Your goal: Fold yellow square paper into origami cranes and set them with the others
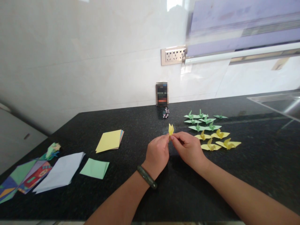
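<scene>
Between my hands, above the dark countertop, is a small folded piece of yellow paper (171, 128) with two pointed tips standing up. My left hand (158, 151), with a dark green bangle (147, 177) on its wrist, pinches the paper's lower left side. From the right, the thumb and fingers of my right hand (188, 148) pinch it too. Its lower part is hidden by my fingers. Beyond my right hand sit several yellow paper cranes (211, 145), and behind those stand several green paper cranes (198, 127).
Left of my hands lie a stack of square paper, yellow on top (109, 141), a folded green sheet (95, 168), white sheets (62, 172) and a colourful printed packet (35, 178). A phone-like object (162, 93) leans on the wall. A sink edge (269, 106) is at far right.
</scene>
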Motion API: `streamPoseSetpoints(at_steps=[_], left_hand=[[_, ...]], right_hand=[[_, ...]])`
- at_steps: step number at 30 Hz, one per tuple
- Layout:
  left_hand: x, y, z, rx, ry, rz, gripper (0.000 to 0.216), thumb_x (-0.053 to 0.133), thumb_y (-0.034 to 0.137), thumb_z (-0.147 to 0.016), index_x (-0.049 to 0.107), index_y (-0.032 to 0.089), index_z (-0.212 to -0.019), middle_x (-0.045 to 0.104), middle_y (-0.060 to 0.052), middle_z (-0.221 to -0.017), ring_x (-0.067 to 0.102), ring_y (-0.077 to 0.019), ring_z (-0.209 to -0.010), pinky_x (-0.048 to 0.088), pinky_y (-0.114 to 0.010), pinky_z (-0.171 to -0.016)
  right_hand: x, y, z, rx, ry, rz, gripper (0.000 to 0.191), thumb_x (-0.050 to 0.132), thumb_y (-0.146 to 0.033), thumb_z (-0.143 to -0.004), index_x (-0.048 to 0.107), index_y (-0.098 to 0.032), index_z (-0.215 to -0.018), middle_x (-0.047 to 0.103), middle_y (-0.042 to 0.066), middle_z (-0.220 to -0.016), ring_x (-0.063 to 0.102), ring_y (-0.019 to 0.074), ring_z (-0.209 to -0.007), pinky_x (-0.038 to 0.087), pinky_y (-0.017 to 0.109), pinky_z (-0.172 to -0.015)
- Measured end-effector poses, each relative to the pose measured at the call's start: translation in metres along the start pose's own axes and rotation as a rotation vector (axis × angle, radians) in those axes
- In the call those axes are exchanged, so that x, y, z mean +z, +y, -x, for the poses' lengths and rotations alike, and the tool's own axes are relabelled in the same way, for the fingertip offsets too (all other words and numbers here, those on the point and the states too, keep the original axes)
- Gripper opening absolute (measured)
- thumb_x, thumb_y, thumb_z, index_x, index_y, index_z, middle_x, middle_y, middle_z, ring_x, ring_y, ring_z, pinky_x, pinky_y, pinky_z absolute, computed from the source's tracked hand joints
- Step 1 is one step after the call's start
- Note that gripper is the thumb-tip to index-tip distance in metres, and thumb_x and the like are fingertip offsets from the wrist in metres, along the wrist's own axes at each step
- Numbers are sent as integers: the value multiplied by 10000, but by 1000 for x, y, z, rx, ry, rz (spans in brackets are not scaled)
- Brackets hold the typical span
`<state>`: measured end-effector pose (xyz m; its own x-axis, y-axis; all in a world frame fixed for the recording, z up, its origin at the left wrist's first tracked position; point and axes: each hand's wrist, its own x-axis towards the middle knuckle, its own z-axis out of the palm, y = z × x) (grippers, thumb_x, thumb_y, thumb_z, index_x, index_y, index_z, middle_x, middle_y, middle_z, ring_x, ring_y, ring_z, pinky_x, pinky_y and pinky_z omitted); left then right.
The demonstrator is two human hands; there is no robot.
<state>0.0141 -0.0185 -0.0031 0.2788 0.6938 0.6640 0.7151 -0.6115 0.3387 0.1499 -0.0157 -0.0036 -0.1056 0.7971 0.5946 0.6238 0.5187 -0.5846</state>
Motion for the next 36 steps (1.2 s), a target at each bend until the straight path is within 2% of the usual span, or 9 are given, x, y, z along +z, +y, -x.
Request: streamPoseSetpoints(at_steps=[8, 14, 20, 36], left_hand=[[0, 1, 0, 60, -29, -97, 228, 407, 114, -843, 625, 103, -911, 690, -111, -887, 646, -194, -805, 525, -333, -757], [-3, 2, -3, -1, 0, -30, 205, 429, 130, -841, 634, 137, -849, 695, -73, -819, 643, -170, -751, 523, -294, -713], [-2, 2, -2, -9, -24, -40, 229, 402, 126, -847, 623, 144, -790, 683, -72, -774, 634, -174, -733, 516, -304, -697], [-1, 4, 0, 25, -89, -112, 219, 389, 111, -842, 606, 140, -837, 674, -82, -799, 626, -187, -736, 511, -327, -701]], right_hand=[[0, -1, 0, -1, 17, 19, 170, 518, -209, -789, 659, -183, -698, 660, 33, -661, 588, 140, -578, 442, 242, -560], [-1, 0, -1, -11, -5, 28, 217, 489, -216, -808, 655, -185, -672, 656, 34, -655, 582, 139, -577, 432, 245, -557], [-1, 2, -2, 3, -13, -1, 199, 503, -246, -813, 659, -192, -702, 652, 28, -646, 584, 141, -573, 430, 245, -548], [0, 2, -3, 32, -8, 64, 163, 524, -203, -747, 630, -185, -624, 603, 10, -567, 536, 123, -508, 393, 227, -500]])
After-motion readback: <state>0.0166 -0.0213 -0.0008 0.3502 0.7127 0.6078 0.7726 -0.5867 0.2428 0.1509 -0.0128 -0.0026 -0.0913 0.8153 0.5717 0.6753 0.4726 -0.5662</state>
